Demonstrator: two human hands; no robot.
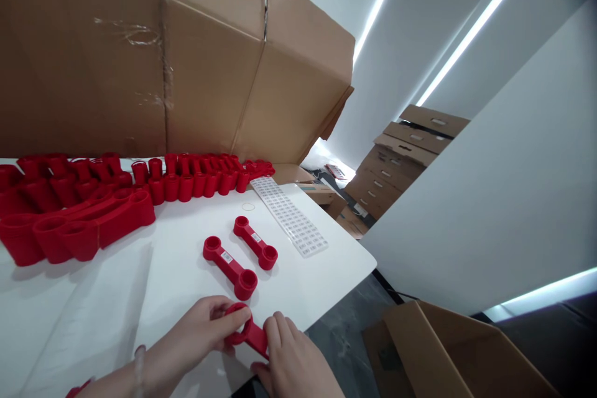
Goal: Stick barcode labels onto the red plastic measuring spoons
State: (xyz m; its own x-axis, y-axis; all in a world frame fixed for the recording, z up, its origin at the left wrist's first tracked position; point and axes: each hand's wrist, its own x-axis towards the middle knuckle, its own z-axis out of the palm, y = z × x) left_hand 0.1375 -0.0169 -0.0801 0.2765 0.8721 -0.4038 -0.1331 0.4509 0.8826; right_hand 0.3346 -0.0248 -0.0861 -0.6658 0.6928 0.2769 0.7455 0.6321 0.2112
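Near the table's front edge, my left hand (212, 326) grips the ringed end of a red plastic link piece (254, 336), its thumb on the ring. At the other end, my right hand (293, 354) has its fingers closed around the same piece and hides that end. Just beyond my hands lie two similar red link pieces, a nearer one (230, 266) and a farther one (255, 242). Each has a round socket at both ends and a small white label on its bar.
Many red pieces (125, 211) stand in rows at the left and back, before a big cardboard box (209, 68). A sheet of labels (291, 217) lies on the white table (326, 286). An open carton (433, 348) sits at the lower right; flat boxes (396, 161) are stacked behind.
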